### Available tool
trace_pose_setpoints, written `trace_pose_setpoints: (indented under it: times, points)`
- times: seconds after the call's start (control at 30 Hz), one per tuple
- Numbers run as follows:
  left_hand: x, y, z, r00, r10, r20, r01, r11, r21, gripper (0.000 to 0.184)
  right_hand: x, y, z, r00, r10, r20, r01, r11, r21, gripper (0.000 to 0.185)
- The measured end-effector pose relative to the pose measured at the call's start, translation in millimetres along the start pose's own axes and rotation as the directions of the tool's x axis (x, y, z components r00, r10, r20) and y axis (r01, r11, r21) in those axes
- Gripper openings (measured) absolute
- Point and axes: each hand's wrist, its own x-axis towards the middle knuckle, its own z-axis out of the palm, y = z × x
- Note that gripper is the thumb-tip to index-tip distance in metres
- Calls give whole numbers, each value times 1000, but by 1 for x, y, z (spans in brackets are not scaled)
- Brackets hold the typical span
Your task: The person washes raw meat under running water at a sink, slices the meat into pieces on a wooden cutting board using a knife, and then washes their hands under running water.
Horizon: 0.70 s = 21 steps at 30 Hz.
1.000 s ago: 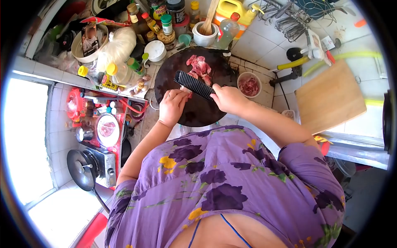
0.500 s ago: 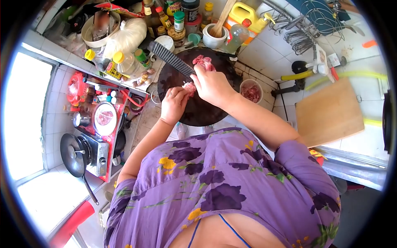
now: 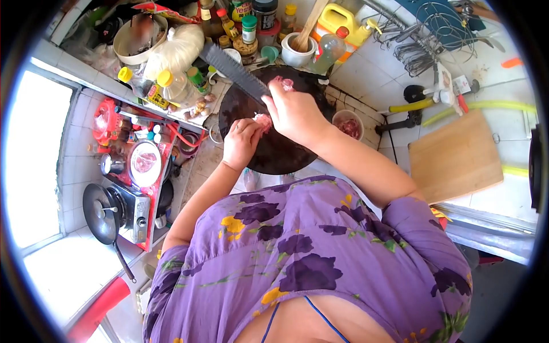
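My right hand (image 3: 297,117) is closed around the handle end of a knife (image 3: 237,71), whose long dark grey blade points up and to the left over the round dark chopping block (image 3: 280,157). The handle itself is hidden by my fingers. Lower on the left side of the block, my left hand (image 3: 240,143) grips a piece of raw pink meat (image 3: 263,122) with bent fingers. More raw meat (image 3: 287,84) lies just beyond my right hand, partly covered by it.
A white bowl of cut meat (image 3: 349,124) stands right of the block. Bottles and jars (image 3: 249,34) crowd the far side. A wooden board (image 3: 454,157) is at right. On the left are a plate with meat (image 3: 144,163) and a frying pan (image 3: 102,214) on a stove.
The knife blade has turned and its far end has shifted slightly left and up. My right hand now covers more of the meat behind it. My left hand has barely moved.
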Motion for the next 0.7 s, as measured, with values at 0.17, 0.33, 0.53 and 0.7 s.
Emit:
trace_pose_setpoints:
  times: [0.17,0.33,0.53,0.7]
  points:
    - [2,-1,-3,1000,-3,28,3,1000,6,11,-36,37,74,978,154,144,-149,988,-42,18]
    - [9,2,-3,999,-3,35,3,1000,-1,13,-35,32,73,953,128,273,-99,988,-118,16]
    - [10,4,0,999,53,3,-53,998,43,17,-36,32,71,968,115,224,-96,991,-97,17]
    - [11,2,8,1000,28,-9,-28,999,38,15,-56,41,47,943,185,277,-156,980,-123,26]
